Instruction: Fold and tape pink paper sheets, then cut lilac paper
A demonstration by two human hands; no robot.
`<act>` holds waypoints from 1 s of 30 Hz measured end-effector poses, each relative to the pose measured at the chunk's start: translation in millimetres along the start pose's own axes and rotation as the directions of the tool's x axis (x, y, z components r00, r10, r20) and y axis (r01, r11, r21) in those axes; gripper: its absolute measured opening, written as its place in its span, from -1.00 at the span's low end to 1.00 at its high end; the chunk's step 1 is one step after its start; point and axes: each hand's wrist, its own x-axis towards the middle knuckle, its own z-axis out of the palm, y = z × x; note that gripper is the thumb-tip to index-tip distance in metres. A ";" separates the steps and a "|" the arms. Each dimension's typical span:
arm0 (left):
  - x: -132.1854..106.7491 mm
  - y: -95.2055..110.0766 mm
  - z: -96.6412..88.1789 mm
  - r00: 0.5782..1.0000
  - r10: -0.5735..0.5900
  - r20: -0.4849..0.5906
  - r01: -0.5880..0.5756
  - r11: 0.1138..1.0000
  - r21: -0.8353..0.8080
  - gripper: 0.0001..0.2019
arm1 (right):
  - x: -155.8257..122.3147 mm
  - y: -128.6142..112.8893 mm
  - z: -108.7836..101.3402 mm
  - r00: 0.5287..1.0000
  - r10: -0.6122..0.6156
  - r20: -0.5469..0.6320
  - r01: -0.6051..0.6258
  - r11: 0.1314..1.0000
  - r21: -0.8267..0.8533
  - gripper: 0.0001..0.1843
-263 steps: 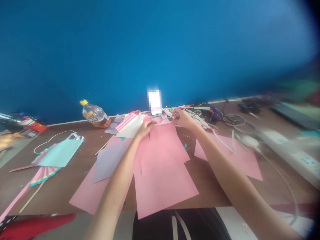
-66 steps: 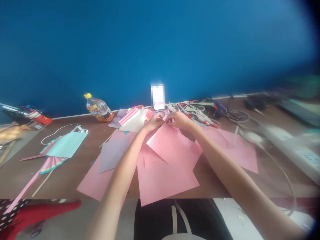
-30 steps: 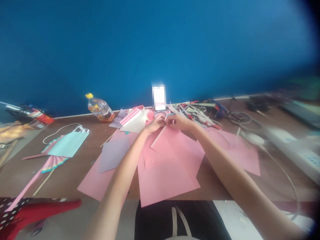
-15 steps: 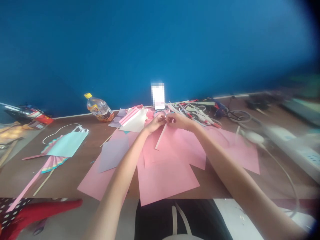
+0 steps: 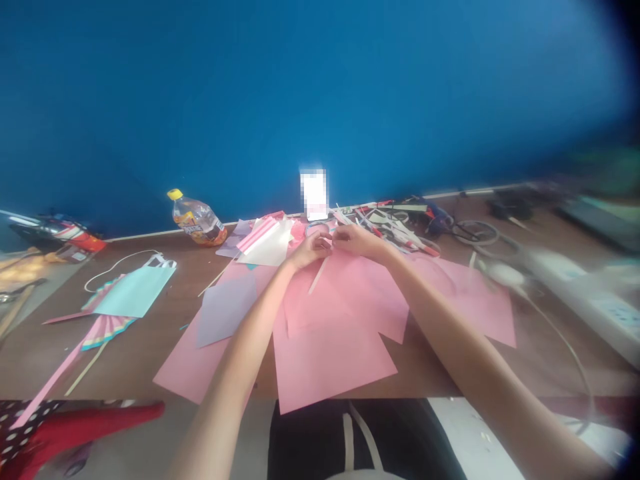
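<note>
Right hand [image 5: 356,241] now nearer left hand [image 5: 311,249]

On my brown counter [image 5: 155,340] I had pink sheets [image 5: 335,360] (some overlapping), a yellow-capped bottle [image 5: 199,223] and pleated pink paper [image 5: 107,331].

Plain blue wall [image 5: 240,100] fills the upper part of the view, smooth-looking, brighter around the middle and darker toward the left and the upper right corner. Brown table [image 5: 173,280] runs the full width below it, back edge along a thin pale strip [image 5: 475,193] at the wall, front edge roughly level, reddish at far right. Pale grey floor [image 5: 140,443] shows under the front edge; light soft, right side blurry.
</note>
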 end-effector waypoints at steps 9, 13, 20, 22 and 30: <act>3.9 -2.5 -0.6 0.999 -0.033 -0.037 0.035 0.998 0.045 -0.60 | 2.0 -4.7 7.5 0.989 0.121 -0.080 -0.117 0.992 0.053 -0.84; 5.7 -1.8 -0.3 0.995 -0.082 -0.050 0.084 0.996 0.037 -0.62 | 0.2 -13.3 8.5 0.984 0.144 -0.108 -0.134 0.986 0.097 -0.86; 5.9 -1.2 2.7 0.993 -0.082 -0.085 0.088 0.994 0.071 -0.72 | 4.1 -8.2 7.1 0.983 0.123 -0.139 -0.108 0.988 0.114 -0.76; 4.9 0.6 4.4 0.994 -0.062 -0.093 0.071 0.992 0.100 -0.76 | 5.7 -3.7 6.5 0.983 0.099 -0.156 -0.086 0.992 0.091 -0.70; 1.7 6.2 10.1 0.986 0.005 -0.170 0.014 0.994 0.110 -0.79 | 10.5 8.5 5.1 0.975 0.138 -0.172 -0.123 0.988 0.091 -0.78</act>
